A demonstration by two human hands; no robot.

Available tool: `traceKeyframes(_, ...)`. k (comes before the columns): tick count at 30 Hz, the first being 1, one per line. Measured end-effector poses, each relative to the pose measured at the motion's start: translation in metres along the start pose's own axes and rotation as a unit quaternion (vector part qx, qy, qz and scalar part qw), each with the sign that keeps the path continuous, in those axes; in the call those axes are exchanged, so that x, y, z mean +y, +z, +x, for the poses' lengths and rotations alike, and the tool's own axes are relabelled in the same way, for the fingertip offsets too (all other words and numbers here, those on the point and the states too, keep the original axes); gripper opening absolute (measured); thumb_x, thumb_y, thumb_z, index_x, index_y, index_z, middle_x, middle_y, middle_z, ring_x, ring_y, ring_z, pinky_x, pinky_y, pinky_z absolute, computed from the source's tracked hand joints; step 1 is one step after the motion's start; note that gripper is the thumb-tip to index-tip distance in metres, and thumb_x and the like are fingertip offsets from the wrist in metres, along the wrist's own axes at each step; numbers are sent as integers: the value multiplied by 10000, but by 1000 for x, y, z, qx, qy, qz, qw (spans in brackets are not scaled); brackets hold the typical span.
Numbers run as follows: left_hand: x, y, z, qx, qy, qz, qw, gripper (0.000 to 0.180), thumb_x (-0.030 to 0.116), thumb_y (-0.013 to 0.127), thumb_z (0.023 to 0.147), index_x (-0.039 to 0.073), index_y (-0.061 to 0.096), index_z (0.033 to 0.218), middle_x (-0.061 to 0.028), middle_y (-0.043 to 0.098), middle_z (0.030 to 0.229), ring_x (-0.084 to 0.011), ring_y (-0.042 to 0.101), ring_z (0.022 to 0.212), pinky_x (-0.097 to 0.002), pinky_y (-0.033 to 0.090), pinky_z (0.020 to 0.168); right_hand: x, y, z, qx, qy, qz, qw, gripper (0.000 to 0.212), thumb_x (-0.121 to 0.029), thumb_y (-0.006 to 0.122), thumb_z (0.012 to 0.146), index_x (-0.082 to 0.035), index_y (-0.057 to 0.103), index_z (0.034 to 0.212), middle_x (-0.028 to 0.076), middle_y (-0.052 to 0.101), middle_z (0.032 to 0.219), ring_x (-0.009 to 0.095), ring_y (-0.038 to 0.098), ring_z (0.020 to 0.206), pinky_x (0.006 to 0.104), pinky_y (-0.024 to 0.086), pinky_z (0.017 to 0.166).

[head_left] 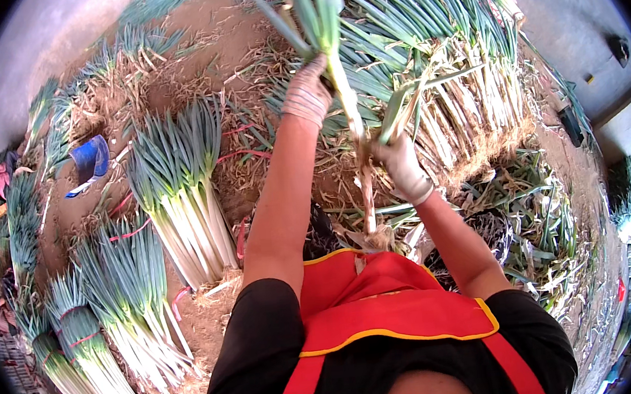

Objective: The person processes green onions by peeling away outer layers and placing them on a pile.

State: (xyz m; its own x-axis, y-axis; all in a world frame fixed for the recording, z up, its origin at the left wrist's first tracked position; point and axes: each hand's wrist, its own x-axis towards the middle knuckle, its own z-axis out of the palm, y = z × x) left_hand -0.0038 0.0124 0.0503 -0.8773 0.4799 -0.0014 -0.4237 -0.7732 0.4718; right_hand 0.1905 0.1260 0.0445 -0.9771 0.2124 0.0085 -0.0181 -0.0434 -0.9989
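My left hand [309, 92], in a pale glove, is closed around a big green onion [350, 108] just below its green leaves. The stalk hangs root end down in front of my apron, white above and brownish with old skin below. My right hand [403, 168], also gloved, is closed on a loose outer leaf [398, 111] that stands away from the stalk; its fingertips are beside the stalk. To the right lies a big pile of unpeeled green onions [451, 117], brown-skinned and with shaggy roots.
Clean white-stemmed green onions [190, 223] lie in a bunch on the left, with another bunch [134, 310] nearer. Tied bundles [93, 351] stand at lower left. Stripped leaves [543, 229] heap up at my right. A blue plastic piece [91, 160] lies on the dirt floor.
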Motion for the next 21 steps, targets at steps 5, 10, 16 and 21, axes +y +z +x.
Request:
traceKeyframes(5, 24, -10, 10, 30, 38, -30, 998, 268, 143, 638, 901, 74, 576, 1152, -52, 588, 1097, -202, 552, 1023, -389, 454, 960, 150, -60, -76, -76, 200, -133, 968, 269, -199, 698, 837, -1, 597, 989, 60, 608, 785, 190, 577, 678, 321, 494, 639)
traceKeyframes(10, 17, -5, 10, 67, 12, -19, 998, 266, 136, 637, 901, 78, 576, 1154, -48, 584, 1088, -195, 546, 1023, -392, 452, 960, 174, -111, -61, -146, 236, -399, 874, 482, -398, 640, 855, -37, 575, 1167, 108, 640, 962, 190, 612, 879, 324, 495, 765)
traceKeyframes(16, 14, -19, 14, -16, 40, 16, 999, 340, 61, 682, 838, 146, 576, 1150, 2, 605, 1019, -150, 567, 916, -278, 498, 768, 75, -25, -35, -58, 130, 89, 986, 630, -601, 539, 879, -33, 554, 1151, 30, 577, 827, 120, 552, 672, 271, 488, 603)
traceKeyframes(21, 12, 0, 1, -70, 39, 66, 995, 338, -104, 597, 765, 72, 565, 1052, -26, 602, 957, -137, 587, 833, -225, 485, 668, 62, -9, -42, 54, 88, 36, 994, 472, -501, 508, 945, -50, 613, 1037, -16, 489, 664, 85, 423, 531, 236, 322, 472)
